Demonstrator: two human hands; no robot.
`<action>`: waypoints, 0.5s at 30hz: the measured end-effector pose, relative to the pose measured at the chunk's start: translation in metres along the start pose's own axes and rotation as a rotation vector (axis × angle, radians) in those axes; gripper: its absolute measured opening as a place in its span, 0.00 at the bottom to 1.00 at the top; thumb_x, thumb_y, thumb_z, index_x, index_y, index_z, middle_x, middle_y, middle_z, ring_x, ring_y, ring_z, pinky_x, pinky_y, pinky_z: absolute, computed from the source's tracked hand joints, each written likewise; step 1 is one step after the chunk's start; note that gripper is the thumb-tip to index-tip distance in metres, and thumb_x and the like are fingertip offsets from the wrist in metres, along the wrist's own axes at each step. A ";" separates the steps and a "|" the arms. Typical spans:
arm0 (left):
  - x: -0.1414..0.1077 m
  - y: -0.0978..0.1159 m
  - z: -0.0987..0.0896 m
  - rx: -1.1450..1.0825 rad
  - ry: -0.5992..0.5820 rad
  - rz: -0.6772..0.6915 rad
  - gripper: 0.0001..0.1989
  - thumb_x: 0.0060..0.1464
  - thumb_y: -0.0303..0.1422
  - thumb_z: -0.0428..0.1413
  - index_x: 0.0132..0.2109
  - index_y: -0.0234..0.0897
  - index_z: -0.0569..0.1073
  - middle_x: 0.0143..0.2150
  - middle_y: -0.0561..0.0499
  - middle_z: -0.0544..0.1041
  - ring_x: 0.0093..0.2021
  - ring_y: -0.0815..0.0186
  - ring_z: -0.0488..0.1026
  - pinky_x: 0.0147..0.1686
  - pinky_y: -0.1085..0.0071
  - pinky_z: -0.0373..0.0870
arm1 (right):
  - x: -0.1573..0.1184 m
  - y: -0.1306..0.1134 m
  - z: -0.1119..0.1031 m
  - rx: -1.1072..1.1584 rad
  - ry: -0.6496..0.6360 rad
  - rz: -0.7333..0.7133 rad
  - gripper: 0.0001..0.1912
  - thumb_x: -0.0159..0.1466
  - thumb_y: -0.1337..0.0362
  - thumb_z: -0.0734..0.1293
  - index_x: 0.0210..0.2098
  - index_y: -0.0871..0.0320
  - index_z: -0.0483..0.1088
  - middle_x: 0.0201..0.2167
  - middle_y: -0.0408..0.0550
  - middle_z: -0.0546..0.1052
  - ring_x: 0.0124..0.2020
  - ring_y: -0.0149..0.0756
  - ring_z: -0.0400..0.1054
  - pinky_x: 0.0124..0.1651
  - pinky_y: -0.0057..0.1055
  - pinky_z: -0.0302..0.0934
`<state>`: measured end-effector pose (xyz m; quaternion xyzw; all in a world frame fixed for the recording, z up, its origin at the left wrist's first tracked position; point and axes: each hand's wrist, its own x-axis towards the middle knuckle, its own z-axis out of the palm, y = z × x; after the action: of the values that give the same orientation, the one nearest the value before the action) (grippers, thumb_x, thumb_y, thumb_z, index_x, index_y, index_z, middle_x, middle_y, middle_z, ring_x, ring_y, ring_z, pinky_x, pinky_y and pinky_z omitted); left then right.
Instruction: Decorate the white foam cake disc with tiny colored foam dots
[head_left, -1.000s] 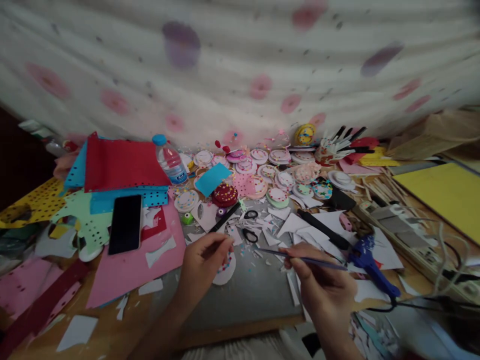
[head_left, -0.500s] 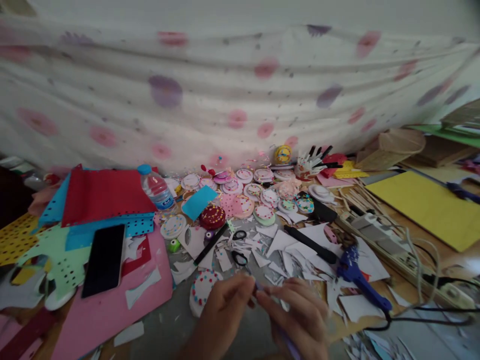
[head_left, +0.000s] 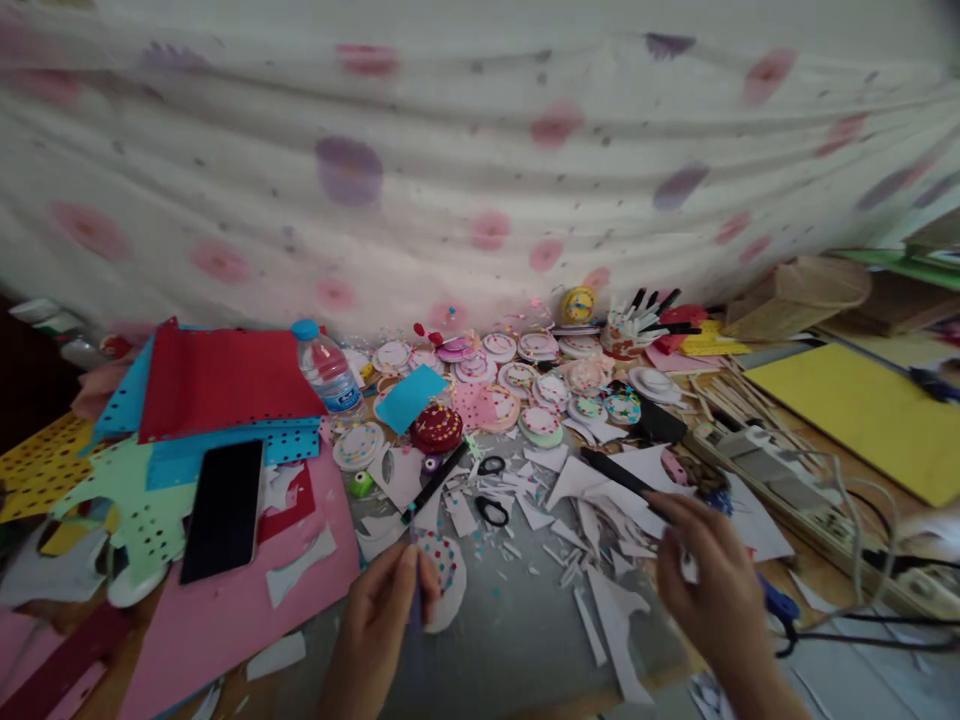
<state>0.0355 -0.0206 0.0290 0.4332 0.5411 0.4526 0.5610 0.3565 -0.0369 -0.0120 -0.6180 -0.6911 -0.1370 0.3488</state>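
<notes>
My left hand (head_left: 386, 605) is closed on a thin purple strip (head_left: 415, 600), held roughly upright over the grey mat. Right behind its fingers lies a white disc with red and blue dots (head_left: 450, 575). My right hand (head_left: 701, 565) is over the right side of the scraps, thumb and forefinger apart. Its forefinger overlaps the near end of a black-handled tool (head_left: 619, 472); whether they touch I cannot tell. A blue glue gun (head_left: 780, 600) with a black cord is mostly hidden behind that hand. Black-handled scissors (head_left: 493, 510) lie half under white paper scraps.
Many decorated discs (head_left: 540, 425) crowd the back. On the left are a phone (head_left: 223, 512), pink sheet (head_left: 300, 620), red sheet (head_left: 232, 385) and water bottle (head_left: 330, 375). A power strip (head_left: 787, 510) with cables and a yellow board (head_left: 862, 410) occupy the right.
My hands, together at the purple strip before, are now apart. The right hand has let go and moved right, over the glue gun; the left moved left, keeping the strip.
</notes>
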 end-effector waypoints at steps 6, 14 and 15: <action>-0.014 -0.013 -0.044 0.068 0.086 -0.218 0.26 0.45 0.58 0.57 0.24 0.38 0.67 0.14 0.57 0.64 0.15 0.71 0.61 0.15 0.76 0.60 | -0.050 0.096 -0.015 -0.501 -0.301 0.357 0.19 0.58 0.60 0.58 0.44 0.65 0.69 0.38 0.63 0.73 0.42 0.54 0.69 0.45 0.48 0.62; -0.026 -0.015 -0.045 0.138 0.044 -0.201 0.27 0.50 0.58 0.53 0.21 0.39 0.62 0.12 0.57 0.61 0.15 0.71 0.58 0.15 0.76 0.58 | -0.061 0.118 -0.009 -0.603 -0.592 0.602 0.25 0.58 0.57 0.63 0.50 0.66 0.64 0.40 0.63 0.73 0.43 0.55 0.70 0.45 0.45 0.60; -0.026 -0.017 -0.044 0.134 0.054 -0.170 0.26 0.51 0.57 0.52 0.22 0.39 0.63 0.13 0.57 0.61 0.15 0.71 0.57 0.15 0.76 0.57 | -0.060 0.119 -0.010 -0.587 -0.612 0.603 0.24 0.58 0.57 0.63 0.50 0.65 0.65 0.39 0.62 0.74 0.42 0.55 0.71 0.43 0.44 0.61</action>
<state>-0.0082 -0.0502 0.0162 0.4097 0.6199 0.3776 0.5525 0.4721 -0.0651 -0.0723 -0.8733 -0.4851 -0.0316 -0.0334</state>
